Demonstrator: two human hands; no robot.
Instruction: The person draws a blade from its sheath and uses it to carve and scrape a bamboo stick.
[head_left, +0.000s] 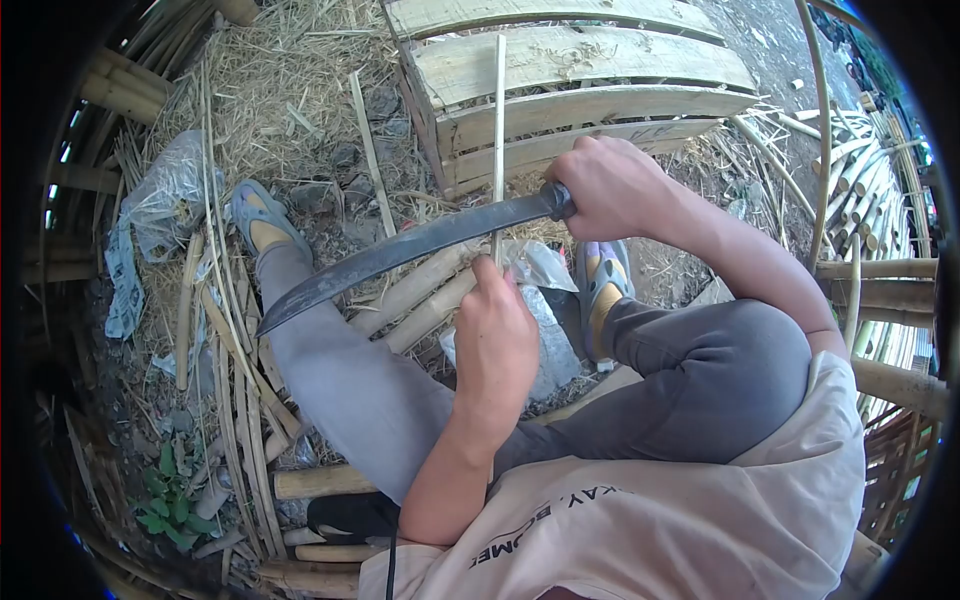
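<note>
My right hand (615, 188) is closed around the handle of a machete (400, 250). Its long, dark, curved blade stretches leftward across my lap, the tip over my left shin. Below the blade, my left hand (495, 345) pinches a thin pale bamboo strip (499, 120) that points upward, away from me. The blade crosses over the strip just above my left fingers; whether the two touch, I cannot tell. The strip's lower part is mostly hidden by my left hand and forearm.
A wooden slatted crate (590, 65) stands ahead. Bamboo poles (430, 310) lie between my feet, near a plastic bag (540, 265). Long strips (235, 400) and another plastic bag (175, 190) are at left. Cut bamboo (870, 185) is piled at right beside a bamboo frame (880, 290).
</note>
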